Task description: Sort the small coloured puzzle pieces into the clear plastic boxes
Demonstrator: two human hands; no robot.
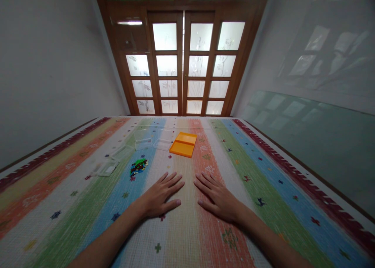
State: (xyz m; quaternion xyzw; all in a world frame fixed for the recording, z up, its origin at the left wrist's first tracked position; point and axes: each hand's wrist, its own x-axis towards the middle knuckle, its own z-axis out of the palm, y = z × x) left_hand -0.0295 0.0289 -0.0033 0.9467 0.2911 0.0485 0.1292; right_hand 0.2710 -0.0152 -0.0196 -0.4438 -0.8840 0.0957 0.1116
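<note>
My left hand (163, 193) lies flat on the striped tablecloth (178, 236), fingers spread, holding nothing. Mirroring it, my right hand (213, 195) rests palm down with its fingers apart and also holds nothing. Beyond the fingertips is an orange two-part plastic tray (182, 150), which neither hand touches. A small pile of green, dark, blue and yellow pieces (138, 167), too small to name surely, sits ahead and to the left of my left hand.
Several clear plastic boxes or lids (143, 143) stand left of the orange tray. A smaller clear container (108, 168) lies farther left, near the pile. Wooden doors with glass panes (183, 65) close off the far end, and a glass sheet (310, 131) leans at the right.
</note>
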